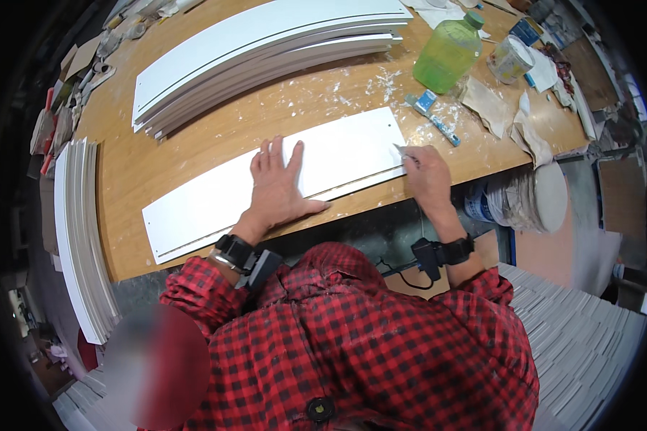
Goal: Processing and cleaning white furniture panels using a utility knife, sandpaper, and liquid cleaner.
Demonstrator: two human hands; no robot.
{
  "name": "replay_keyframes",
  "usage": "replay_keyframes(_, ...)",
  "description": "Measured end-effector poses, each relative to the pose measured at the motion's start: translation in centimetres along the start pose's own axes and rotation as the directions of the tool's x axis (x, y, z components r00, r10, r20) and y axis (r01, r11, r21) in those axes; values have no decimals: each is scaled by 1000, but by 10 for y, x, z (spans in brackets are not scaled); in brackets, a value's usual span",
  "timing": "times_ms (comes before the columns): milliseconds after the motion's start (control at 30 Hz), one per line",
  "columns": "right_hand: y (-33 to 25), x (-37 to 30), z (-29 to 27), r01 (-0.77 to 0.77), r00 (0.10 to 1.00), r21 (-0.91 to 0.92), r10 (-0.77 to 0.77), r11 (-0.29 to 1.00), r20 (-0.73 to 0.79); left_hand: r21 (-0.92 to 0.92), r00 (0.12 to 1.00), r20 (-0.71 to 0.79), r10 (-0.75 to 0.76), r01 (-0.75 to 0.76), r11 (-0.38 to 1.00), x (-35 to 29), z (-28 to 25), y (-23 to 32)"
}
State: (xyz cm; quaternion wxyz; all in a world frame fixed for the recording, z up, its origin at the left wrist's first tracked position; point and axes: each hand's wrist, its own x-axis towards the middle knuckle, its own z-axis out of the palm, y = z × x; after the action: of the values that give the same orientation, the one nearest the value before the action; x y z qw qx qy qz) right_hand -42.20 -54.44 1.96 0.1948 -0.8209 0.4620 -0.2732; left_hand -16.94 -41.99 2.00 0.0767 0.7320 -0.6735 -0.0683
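A long white board [345, 147] with a groove along its near side and small holes close to its ends lies slantwise on the table's front part. My left hand [279, 188] is pressed flat on the middle of it, fingers spread and thumb over the near edge. At the board's right end my right hand [428, 179] is closed around a small pointed tool [399, 149]. Its thin grey tip touches or nearly touches the board's corner; the fingers hide the rest, so its exact kind is unclear.
Behind lies a stack of white boards [266, 43]; another stack [79, 230] stands at the left edge. On the wooden table [216, 144], right of the board, are a paintbrush [435, 118], a green bottle [447, 54], a can [510, 61] and sandpaper pieces [485, 106].
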Motion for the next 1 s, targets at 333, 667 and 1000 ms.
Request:
replay_keyframes(333,-108,-56,75,48,998,-31,-47,998,45,-131,952,274,140,-107,986,-51,-28,-103)
replay_keyframes(667,-157,-78,124,142,984,-382,-88,913,157,12,977,211,16,-19,1000,-133,-58,-180)
replay_keyframes(1000,-56,11,79,-186,976,-180,159,966,-150,10,998,55,24,-24,1000,-148,-42,-175)
